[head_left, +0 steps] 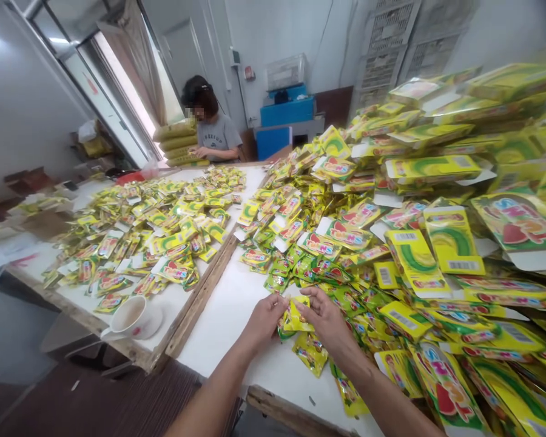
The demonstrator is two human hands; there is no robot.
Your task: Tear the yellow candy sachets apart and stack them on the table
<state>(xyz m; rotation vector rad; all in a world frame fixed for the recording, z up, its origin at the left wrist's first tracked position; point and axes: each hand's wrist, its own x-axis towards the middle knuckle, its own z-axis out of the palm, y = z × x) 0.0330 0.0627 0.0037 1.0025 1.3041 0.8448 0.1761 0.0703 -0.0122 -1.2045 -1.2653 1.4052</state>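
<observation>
Between my two hands, over the white tabletop, is a small yellow-green packet (297, 314). My left hand (267, 317) pinches its left edge. From the other side my right hand (325, 317) grips it, thumb on the front. Loose yellow-green packets (310, 352) lie just beneath my hands, and more spread behind them. Right of my right hand rises a big heap of flat yellow boxes (412, 261) with fruit pictures and barcodes.
A second pile of yellow boxes (159, 224) covers the left table. A cup (130, 315) with brown liquid stands on a saucer near that table's front edge. A wooden edge strip (204, 291) divides the tables. Across sits another person (218, 130) beside stacked sacks (176, 144).
</observation>
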